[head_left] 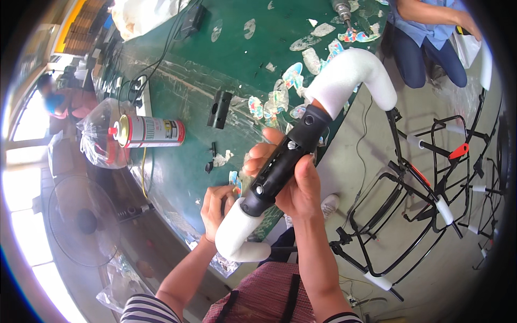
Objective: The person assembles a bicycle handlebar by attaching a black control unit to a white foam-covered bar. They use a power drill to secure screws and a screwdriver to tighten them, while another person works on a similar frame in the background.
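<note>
A black plastic joint point(277, 169) with two bright round fasteners links two curved tubes wrapped in white foam. My right hand point(299, 188) is closed round its middle, thumb on the near side and fingertips showing on the far side. The upper foam-covered bend point(347, 75) arches to the right, and the lower foam-covered bend point(237, 234) curls toward my body. My left hand point(217, 207) is beside the lower bend with its fingers curled together. A small colourful scrap point(233, 178) shows near its fingertips; whatever those fingers hold is hidden.
On the green table point(194, 102) are a black half-tube part point(219, 109), small black pieces point(211, 161), a spray can point(153, 132), peeled sticker scraps point(293, 75) and a power driver point(344, 13). Black metal frames point(398, 215) stand at right. A person point(425, 43) kneels beyond. A fan point(83, 220) is left.
</note>
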### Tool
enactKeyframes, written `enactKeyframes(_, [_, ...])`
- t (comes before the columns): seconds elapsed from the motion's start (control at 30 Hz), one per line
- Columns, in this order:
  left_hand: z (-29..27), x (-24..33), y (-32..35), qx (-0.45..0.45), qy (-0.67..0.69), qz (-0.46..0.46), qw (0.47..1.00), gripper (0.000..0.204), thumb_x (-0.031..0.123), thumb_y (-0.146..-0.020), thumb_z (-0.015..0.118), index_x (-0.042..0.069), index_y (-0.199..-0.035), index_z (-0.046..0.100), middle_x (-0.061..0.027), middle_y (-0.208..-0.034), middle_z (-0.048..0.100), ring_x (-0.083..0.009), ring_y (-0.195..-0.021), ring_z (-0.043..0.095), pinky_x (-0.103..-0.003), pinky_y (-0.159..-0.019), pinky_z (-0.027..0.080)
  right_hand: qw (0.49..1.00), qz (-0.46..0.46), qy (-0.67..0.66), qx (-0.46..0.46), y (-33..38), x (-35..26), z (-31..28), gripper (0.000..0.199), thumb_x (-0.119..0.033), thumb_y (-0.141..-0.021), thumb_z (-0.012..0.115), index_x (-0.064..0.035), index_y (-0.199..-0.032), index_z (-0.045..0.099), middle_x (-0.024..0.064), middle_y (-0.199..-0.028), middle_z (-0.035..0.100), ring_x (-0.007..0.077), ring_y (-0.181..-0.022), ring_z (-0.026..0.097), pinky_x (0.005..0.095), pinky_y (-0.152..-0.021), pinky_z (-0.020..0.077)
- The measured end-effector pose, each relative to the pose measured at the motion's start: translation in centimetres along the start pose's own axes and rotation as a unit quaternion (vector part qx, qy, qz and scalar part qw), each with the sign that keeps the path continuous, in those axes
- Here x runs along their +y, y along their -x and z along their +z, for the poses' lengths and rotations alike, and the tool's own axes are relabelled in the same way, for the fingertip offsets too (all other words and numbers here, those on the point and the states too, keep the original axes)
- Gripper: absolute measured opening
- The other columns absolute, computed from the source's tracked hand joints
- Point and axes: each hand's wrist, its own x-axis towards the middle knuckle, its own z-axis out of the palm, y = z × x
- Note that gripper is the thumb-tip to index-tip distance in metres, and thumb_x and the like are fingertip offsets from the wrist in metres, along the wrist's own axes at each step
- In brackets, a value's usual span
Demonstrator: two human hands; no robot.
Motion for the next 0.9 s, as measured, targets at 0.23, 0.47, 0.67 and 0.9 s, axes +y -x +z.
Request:
enactKeyframes(0.23, [0.0, -0.2, 0.0, -0.027, -0.042, 0.024, 0.998, 0.023, 0.0, -0.081, 0.065, 0.002, -0.104, 0.06, -0.0156, -0.097, 0.054, -0.0284, -0.079, 0.056, -0.037, -0.069, 0.048, 0.986, 0.033, -0.153, -0.056, -0.5, 0.9, -1.7, 0.083, -0.039, -0.086, 0.07, 0.0024, -0.146, 0.029, 0.0266, -0.132, 0.052, 0.036, -0.118, 0.058, 0.0433, -0.104, 0.0443])
enactKeyframes(0.47, [0.3, -0.6, 0.5, -0.032, -0.059, 0.02, 0.998, 0.033, -0.001, -0.076, 0.067, 0.002, -0.107, 0.057, -0.0152, -0.098, 0.052, -0.0307, -0.082, 0.054, -0.04, -0.069, 0.046, 0.992, 0.032, -0.11, -0.05, -0.3, 0.9, -1.4, 0.082, -0.031, -0.087, 0.07, 0.0018, -0.148, 0.026, 0.0254, -0.132, 0.052, 0.0366, -0.118, 0.057, 0.0454, -0.104, 0.0437])
enactKeyframes(0.67, [0.4, 1.1, -0.2, -0.023, -0.054, 0.025, 0.998, 0.045, 0.009, -0.067, 0.077, 0.003, -0.106, 0.055, -0.0149, -0.099, 0.051, -0.0327, -0.083, 0.053, -0.042, -0.07, 0.045, 0.987, 0.021, -0.096, -0.13, -0.8, 0.7, -1.7, 0.07, -0.027, -0.095, 0.058, -0.0012, -0.149, 0.023, 0.0204, -0.135, 0.05, 0.034, -0.12, 0.056, 0.0518, -0.106, 0.0386])
enactKeyframes(0.9, [1.0, -1.4, 1.3, -0.075, -0.023, -0.025, 0.997, 0.047, 0.009, -0.065, 0.079, 0.004, -0.104, 0.054, -0.0126, -0.098, 0.054, -0.0314, -0.09, 0.055, -0.041, -0.074, 0.047, 0.985, -0.004, -0.125, -0.118, -2.1, 0.6, -0.9, 0.059, -0.031, -0.094, 0.059, -0.0052, -0.142, 0.037, 0.0102, -0.108, 0.059, 0.0232, -0.091, 0.06, 0.0436, -0.088, 0.0474])
